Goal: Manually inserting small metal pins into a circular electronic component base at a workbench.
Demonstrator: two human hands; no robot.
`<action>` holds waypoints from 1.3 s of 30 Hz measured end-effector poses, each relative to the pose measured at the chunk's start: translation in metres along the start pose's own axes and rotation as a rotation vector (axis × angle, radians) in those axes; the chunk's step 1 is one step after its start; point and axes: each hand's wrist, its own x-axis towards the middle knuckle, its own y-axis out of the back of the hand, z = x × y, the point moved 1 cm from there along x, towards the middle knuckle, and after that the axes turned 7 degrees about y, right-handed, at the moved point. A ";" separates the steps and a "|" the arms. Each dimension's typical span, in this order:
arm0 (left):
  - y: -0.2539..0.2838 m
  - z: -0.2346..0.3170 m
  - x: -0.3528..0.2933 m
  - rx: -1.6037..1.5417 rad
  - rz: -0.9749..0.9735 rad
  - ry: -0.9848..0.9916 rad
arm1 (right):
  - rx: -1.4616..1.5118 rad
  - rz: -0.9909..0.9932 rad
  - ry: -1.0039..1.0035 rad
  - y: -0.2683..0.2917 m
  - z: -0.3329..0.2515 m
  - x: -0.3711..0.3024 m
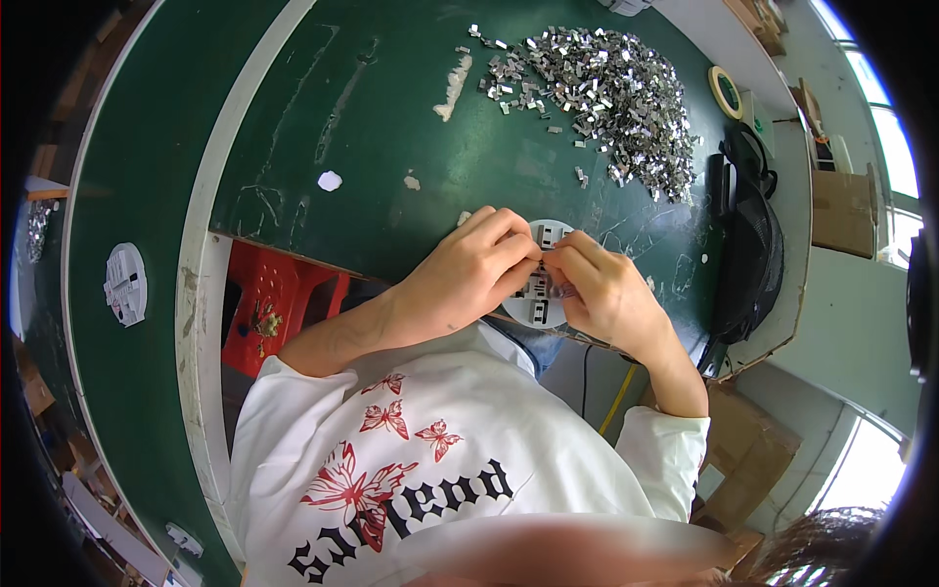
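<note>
At the near edge of the green bench lies a round grey-white disc with dark slotted fittings on its face. Both of my hands are over it. My left hand comes from the left, its fingers curled and pinched together above the disc. My right hand meets it from the right, thumb and fingers closed close to the left fingertips. Whatever sits between the fingertips is too small and too covered to make out. Beyond the hands spreads a large heap of small shiny metal clips.
A roll of tape and a black mesh bag stand along the right side. A red plastic stool is under the bench edge at left. Another similar disc lies on the bench beyond the pale divider.
</note>
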 end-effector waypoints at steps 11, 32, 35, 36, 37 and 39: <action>0.000 0.001 -0.012 0.012 0.011 0.028 | 0.176 0.228 -0.021 0.009 -0.013 0.002; -0.003 0.014 -0.018 0.261 -0.185 0.079 | 1.038 0.598 -0.085 -0.028 -0.013 0.030; -0.005 0.014 -0.017 0.243 -0.188 0.076 | 1.020 0.631 -0.118 -0.029 -0.011 0.024; -0.006 0.014 -0.016 0.232 -0.197 0.086 | 1.088 0.671 -0.115 -0.027 -0.009 0.021; -0.008 0.012 -0.015 0.221 -0.201 0.104 | 1.162 0.701 -0.112 -0.025 -0.006 0.019; -0.010 0.009 -0.011 0.223 -0.181 0.104 | 1.149 0.781 -0.050 -0.002 0.006 0.016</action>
